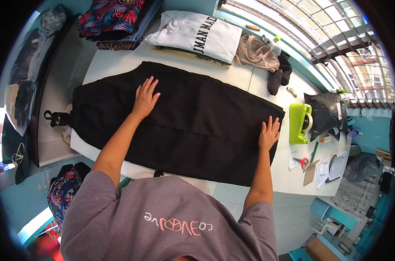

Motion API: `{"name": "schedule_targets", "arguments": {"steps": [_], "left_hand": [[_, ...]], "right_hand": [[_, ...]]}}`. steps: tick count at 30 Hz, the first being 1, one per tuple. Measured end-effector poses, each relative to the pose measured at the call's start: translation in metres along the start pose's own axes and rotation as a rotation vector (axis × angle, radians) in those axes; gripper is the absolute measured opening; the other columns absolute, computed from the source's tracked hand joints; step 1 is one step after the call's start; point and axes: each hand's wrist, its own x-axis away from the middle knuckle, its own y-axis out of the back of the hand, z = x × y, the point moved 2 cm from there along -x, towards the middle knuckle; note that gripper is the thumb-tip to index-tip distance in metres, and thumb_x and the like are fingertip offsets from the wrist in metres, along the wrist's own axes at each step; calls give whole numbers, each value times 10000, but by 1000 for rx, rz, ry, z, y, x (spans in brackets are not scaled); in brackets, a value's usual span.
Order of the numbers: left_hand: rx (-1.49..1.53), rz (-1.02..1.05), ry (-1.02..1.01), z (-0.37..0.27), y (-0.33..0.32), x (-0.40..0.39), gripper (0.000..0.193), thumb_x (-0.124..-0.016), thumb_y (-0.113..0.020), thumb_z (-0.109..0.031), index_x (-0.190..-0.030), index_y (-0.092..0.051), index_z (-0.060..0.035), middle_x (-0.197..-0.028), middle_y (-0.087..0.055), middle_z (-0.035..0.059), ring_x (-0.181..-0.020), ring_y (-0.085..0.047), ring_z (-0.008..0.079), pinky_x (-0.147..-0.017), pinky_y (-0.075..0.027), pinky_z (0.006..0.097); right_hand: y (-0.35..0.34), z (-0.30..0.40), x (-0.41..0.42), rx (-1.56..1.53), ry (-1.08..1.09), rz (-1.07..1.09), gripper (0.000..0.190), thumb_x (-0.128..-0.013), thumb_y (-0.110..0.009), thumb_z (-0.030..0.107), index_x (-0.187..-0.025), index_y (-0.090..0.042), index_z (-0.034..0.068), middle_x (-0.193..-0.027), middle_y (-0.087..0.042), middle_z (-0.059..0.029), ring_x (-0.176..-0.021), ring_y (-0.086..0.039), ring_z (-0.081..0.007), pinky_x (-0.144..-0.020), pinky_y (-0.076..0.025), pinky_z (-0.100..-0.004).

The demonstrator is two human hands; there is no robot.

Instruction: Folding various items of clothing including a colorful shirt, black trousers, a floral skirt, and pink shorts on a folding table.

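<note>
A black cloth garment (pixel 191 111), shaped like an apron, lies spread flat across the white table before me. My left hand (pixel 146 98) rests palm down on its upper left part, fingers a little apart. Near the garment's right edge, my right hand (pixel 269 133) lies flat on the cloth with its fingertips close to the upper right corner. Neither hand grips anything. A dark object with a loop (pixel 57 118) pokes out past the garment's left end; what it is cannot be told. A short black strip (pixel 158 173) shows at the near edge.
Folded clothes (pixel 112 19) and a white printed T-shirt (pixel 200 36) are stacked at the back. Beige (pixel 258 53) and black (pixel 277 76) cloth items lie beside them. Rightward stand a green tape dispenser (pixel 298 124), a black plastic bag (pixel 326 114), red-handled scissors (pixel 302 162) and papers (pixel 323 173).
</note>
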Motion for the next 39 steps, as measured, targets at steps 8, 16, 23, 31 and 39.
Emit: {"name": "schedule_targets", "arguments": {"steps": [8, 16, 23, 31, 39], "left_hand": [[-178, 74, 153, 19, -30, 2, 551, -865, -454, -345, -1343, -264, -148, -1426, -142, 76, -1305, -159, 255, -1021, -153, 477], [-298, 152, -236, 37, -18, -104, 568, -718, -503, 17, -1259, -368, -92, -1332, -319, 123, -1230, -311, 278, -987, -255, 419], [-341, 539, -79, 62, -20, -149, 472, -672, -584, -30, -1123, -469, -108, -1150, -461, 93, -1033, -474, 294, -814, -424, 413], [-303, 178, -330, 59, 52, -117, 274, -620, -658, -77, -841, -497, -80, -804, -513, 41, -848, -512, 233, -706, -352, 344], [-247, -9, -103, 36, 82, 28, 371, -489, -673, 6, -762, -447, -101, -779, -453, 28, -804, -494, 205, -728, -353, 330]], "right_hand": [[-22, -44, 3, 182, -107, 72, 453, -890, -385, 374, -1306, -346, 201, -1395, -252, -41, -1268, -263, -222, -991, -214, -460], [3, -28, -103, -66, 322, -92, 520, -704, -545, 38, -1202, -446, 149, -1190, -490, -39, -1089, -471, -206, -893, -346, -374], [2, -26, -147, 124, 433, 451, 356, -630, -612, 92, -963, -498, 144, -923, -536, -45, -941, -497, -219, -757, -375, -394], [53, -41, -119, -52, 434, 315, 210, -643, -577, 90, -840, -504, 92, -807, -523, -66, -831, -518, -248, -727, -363, -380], [71, -57, 18, 1, 274, -48, 318, -537, -620, -11, -789, -463, 100, -825, -487, -60, -838, -496, -251, -712, -375, -367]]}}
